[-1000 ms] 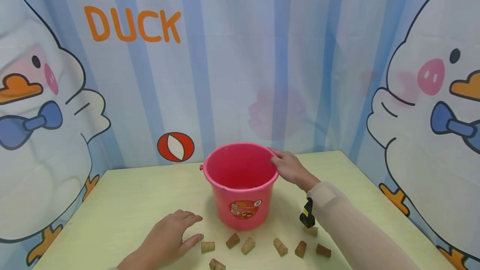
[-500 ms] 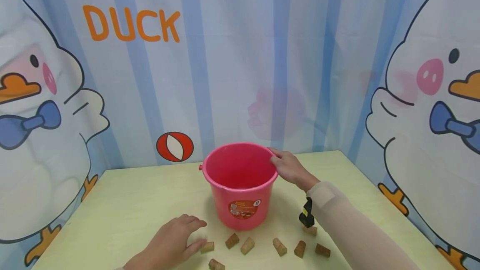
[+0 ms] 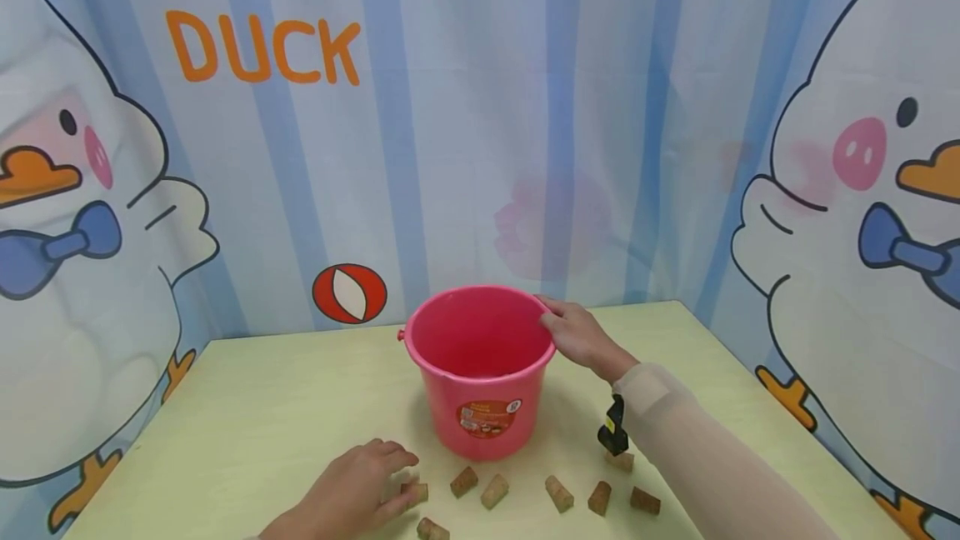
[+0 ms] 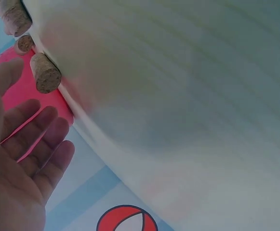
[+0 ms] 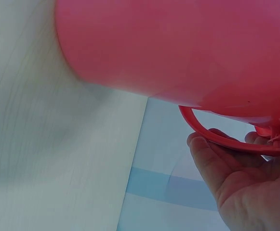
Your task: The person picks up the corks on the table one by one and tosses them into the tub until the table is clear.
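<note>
A pink plastic bucket (image 3: 450,397) stands upright on the table with an orange label on its front. At its right rim my right hand (image 3: 583,342) holds it; in the right wrist view the fingers curl round the red handle (image 5: 212,137) beside the wall. My left hand (image 3: 347,490) is low in front of the bucket, thumb and fingers spread on either side of a wine cork (image 3: 417,492). The left wrist view shows that cork (image 4: 46,74) close to the fingertips, with a gap around it.
Several more corks lie in front of the bucket, among them a brown cork (image 3: 464,482), a pale cork (image 3: 495,492) and a dark cork (image 3: 646,501). One cork (image 3: 620,462) lies near the right wrist's black camera (image 3: 614,432). A duck-print curtain (image 3: 465,148) hangs behind the pale table (image 3: 300,382).
My left hand has moved a little right and down, bringing its thumb and fingers around the nearest cork. The right hand and the bucket have stayed in place.
</note>
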Available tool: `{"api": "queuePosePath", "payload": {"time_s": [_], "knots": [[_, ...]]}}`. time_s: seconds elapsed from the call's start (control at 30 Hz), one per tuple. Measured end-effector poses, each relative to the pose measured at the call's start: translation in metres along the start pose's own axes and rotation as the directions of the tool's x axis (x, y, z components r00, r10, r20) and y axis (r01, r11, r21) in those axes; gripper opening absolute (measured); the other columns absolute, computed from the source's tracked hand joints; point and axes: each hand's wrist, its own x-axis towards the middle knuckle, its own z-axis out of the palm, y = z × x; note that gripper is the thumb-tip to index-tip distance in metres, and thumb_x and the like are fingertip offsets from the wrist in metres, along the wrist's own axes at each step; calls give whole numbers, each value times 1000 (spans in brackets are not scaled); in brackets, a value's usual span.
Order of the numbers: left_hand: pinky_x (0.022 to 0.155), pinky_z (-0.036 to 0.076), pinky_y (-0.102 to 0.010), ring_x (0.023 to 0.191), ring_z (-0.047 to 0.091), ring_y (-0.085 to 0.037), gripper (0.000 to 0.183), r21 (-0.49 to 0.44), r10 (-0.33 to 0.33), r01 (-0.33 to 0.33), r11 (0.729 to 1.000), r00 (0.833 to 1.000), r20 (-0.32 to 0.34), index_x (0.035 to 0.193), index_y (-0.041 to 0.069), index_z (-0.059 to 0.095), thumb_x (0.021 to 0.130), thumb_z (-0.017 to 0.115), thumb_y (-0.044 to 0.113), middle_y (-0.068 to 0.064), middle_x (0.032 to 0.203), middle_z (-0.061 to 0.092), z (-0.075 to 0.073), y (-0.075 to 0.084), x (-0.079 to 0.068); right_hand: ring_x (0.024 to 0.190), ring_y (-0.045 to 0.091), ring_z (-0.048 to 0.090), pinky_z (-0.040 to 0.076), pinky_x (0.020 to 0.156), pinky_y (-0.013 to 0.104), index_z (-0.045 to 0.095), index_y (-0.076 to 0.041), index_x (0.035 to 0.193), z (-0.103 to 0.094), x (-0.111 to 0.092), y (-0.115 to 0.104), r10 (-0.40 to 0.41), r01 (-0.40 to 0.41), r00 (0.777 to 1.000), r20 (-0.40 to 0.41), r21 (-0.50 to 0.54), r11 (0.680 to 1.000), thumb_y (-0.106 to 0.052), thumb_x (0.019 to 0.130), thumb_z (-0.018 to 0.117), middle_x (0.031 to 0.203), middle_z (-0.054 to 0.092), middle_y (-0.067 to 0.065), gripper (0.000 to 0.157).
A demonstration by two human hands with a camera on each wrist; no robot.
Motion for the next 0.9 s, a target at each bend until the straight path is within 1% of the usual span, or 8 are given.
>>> {"api": "queuePosePath", "payload": {"time_s": [0.1,0.23,0.37,0.5,0.7,0.9], "knots": [[86,59,-43,95,64,-16,38,7,-6,6,1000,1000,7,111,14,77,92,74,47,4,105,72,2,0,2,82,21,69,58,89,40,37,-14,160,0,0,0,1,-1,1000,-1,-2,1000,-23,107,40,104,74,12,54],[85,60,-42,93,64,-15,37,25,-9,8,1000,1000,10,109,14,77,91,74,46,4,103,72,3,0,3,75,19,68,58,81,33,37,-14,160,0,-1,0,1,-1,1000,3,-2,1000,-23,107,39,100,74,14,54],[84,59,-40,90,63,-13,33,38,-3,2,999,1000,19,108,13,77,91,77,41,5,99,72,4,0,3,72,19,67,57,77,31,37,-14,160,0,-1,-1,-1,1,1000,7,3,1000,-22,107,38,100,73,18,54],[83,59,-39,88,62,-11,33,55,-7,6,998,999,31,108,11,76,88,81,36,6,97,70,5,-2,2,74,18,68,57,78,31,37,-14,160,-1,-1,-1,-4,4,1000,7,5,1000,-22,107,38,103,73,18,54],[85,59,-41,87,62,-12,32,26,-39,37,999,998,52,109,11,76,86,83,33,6,97,69,6,-2,2,76,18,68,58,82,33,38,-13,160,-1,-1,0,-4,4,1000,1,3,1000,-22,107,39,103,74,15,54],[85,59,-41,85,61,-10,26,19,-29,29,999,998,49,105,12,77,86,84,29,7,94,69,7,-1,2,76,19,68,57,82,33,37,-14,160,-1,0,1,-4,4,1000,1,-4,1000,-23,107,39,102,73,16,54]]}}
